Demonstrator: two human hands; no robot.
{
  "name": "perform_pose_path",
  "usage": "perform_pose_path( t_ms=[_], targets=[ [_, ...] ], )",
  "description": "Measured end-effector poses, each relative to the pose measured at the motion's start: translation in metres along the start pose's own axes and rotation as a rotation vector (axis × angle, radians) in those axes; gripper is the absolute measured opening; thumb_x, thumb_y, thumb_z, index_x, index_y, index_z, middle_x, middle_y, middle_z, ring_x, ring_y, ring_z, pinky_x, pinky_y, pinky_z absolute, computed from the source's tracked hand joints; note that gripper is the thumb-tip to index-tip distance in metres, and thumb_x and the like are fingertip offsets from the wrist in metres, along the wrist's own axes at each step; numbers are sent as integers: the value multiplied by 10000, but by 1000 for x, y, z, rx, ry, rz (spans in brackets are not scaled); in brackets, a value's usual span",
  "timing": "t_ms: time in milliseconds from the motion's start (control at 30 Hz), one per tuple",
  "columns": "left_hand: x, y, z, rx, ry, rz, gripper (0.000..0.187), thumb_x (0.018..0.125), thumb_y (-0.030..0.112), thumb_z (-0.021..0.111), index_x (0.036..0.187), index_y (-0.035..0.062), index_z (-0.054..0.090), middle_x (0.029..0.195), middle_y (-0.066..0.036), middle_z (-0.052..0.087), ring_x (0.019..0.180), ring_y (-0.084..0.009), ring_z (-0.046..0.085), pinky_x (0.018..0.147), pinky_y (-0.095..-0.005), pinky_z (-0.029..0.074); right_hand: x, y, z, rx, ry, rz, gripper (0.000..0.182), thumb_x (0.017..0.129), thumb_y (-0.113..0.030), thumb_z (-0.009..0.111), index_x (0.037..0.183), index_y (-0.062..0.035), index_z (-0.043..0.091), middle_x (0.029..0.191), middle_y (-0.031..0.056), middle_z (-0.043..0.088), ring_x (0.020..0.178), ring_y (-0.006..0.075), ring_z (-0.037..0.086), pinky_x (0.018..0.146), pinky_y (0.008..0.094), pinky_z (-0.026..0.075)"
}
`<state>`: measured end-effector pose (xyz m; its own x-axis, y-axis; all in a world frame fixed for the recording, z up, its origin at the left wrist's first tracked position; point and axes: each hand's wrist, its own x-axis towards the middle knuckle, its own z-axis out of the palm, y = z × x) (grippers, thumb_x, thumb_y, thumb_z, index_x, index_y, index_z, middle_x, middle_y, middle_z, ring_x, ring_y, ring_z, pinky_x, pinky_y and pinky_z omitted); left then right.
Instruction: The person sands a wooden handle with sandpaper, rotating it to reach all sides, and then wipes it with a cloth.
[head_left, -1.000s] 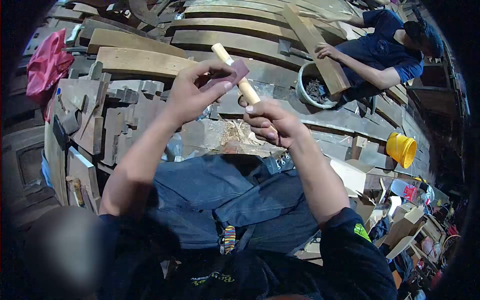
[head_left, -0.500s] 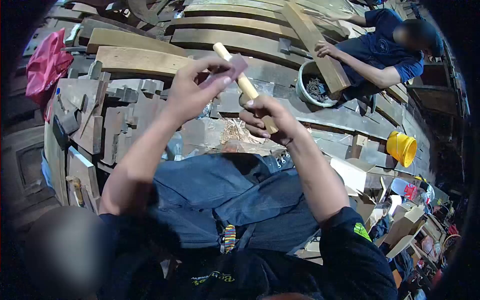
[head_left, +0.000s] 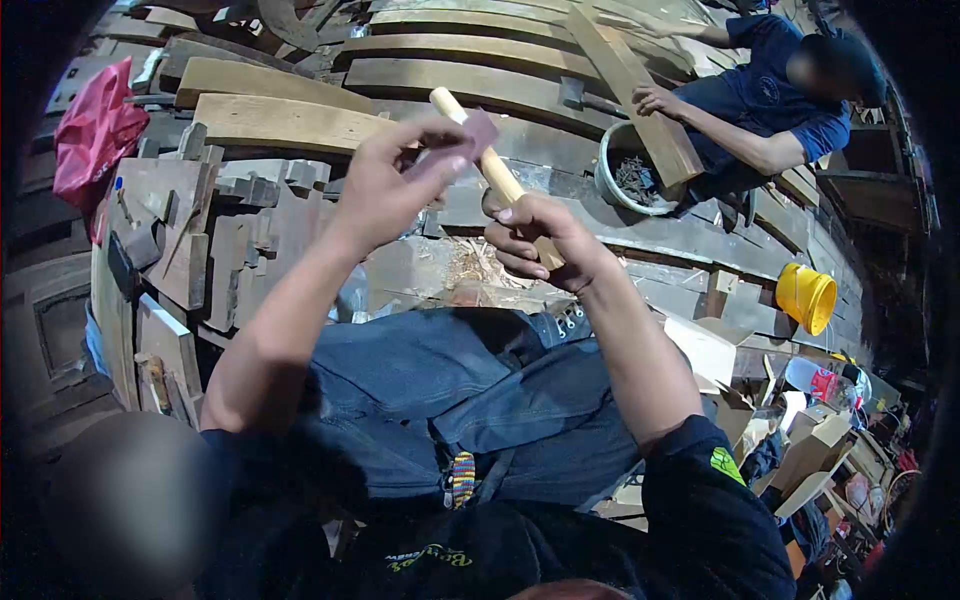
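My left hand [head_left: 400, 175] pinches a folded piece of reddish sandpaper [head_left: 480, 132], which touches the upper part of a pale wooden handle [head_left: 503, 180]. The handle is a slim rounded rod tilted up to the left, and its lower end looks wider and flatter. Around that lower end the fingers of my right hand [head_left: 545, 240] are closed, hiding part of it. Both hands are held up above my lap, over the wooden floor.
Several long planks [head_left: 470, 80] lie ahead. At the right a person [head_left: 770, 100] grips a wooden beam [head_left: 640, 100] beside a bucket [head_left: 625, 185] of dark bits. Wood blocks [head_left: 245, 230] and a pink bag [head_left: 95, 145] are left; a yellow bucket [head_left: 805, 297] is right.
The sandpaper and my left hand have shifted very slightly along the handle. My right hand keeps its hold, and the whole view has moved a little.
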<state>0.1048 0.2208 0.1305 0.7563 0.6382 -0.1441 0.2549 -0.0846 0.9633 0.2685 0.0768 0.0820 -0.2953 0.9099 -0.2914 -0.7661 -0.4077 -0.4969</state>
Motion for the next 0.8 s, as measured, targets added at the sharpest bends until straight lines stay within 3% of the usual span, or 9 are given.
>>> perform_pose_path(
  t_ms=[100,200,300,400,467,533,667,733,800],
  targets=[
    [1,-8,1,105,-62,220,286,890,87,695,1165,28,644,969,-39,675,775,-64,620,673,-214,515,0,1,0,-13,6,3,159,889,-152,492,984,-30,455,571,18,409,411,115,388,362,242,309],
    [1,-5,2,-19,23,26,271,880,83,702,1139,19,658,988,-45,673,862,-98,625,748,-242,504,2,0,0,16,-13,-8,146,895,-150,487,975,-32,452,571,17,408,414,113,387,362,241,311],
    [0,-8,-1,125,-119,161,278,898,79,685,1167,24,641,1022,-59,674,866,-73,623,674,-202,514,0,0,0,-49,-8,-3,134,896,-145,494,966,-39,455,568,15,405,413,113,389,365,244,314],
    [4,-8,0,22,61,118,291,890,76,691,1173,28,644,1037,-59,677,878,-88,630,694,-218,523,0,0,1,-18,-10,5,129,899,-150,501,951,-41,456,564,13,405,412,116,392,368,246,315],
    [1,-2,-2,29,-60,75,241,892,90,678,1122,21,671,979,-68,677,809,-85,634,642,-241,538,1,0,0,6,-23,5,130,900,-154,505,942,-42,455,562,12,405,411,117,393,369,247,315],
    [0,-9,4,122,-83,271,240,892,93,679,1120,20,671,969,-66,676,810,-82,633,637,-241,537,1,1,1,-95,-13,2,143,900,-163,510,948,-44,448,564,11,407,404,116,387,366,247,313],
    [6,-13,-1,12,87,132,213,902,90,665,1104,24,678,992,-58,683,817,-85,640,616,-222,529,1,-1,0,-61,-7,5,150,896,-179,515,872,-46,450,560,13,412,406,117,398,369,251,313],
    [-1,-5,2,-47,-6,61,221,894,95,680,1107,34,683,993,-56,682,816,-90,639,619,-230,530,0,0,0,-84,-12,-3,153,895,-181,514,875,-47,443,561,14,412,404,115,396,371,252,315],
    [0,-7,3,168,-100,295,298,881,102,719,1165,29,661,1030,-62,684,766,-61,624,647,-203,513,0,-1,2,-106,-14,-3,156,894,-183,513,877,-48,437,562,14,413,402,113,394,374,252,317]
  ],
)
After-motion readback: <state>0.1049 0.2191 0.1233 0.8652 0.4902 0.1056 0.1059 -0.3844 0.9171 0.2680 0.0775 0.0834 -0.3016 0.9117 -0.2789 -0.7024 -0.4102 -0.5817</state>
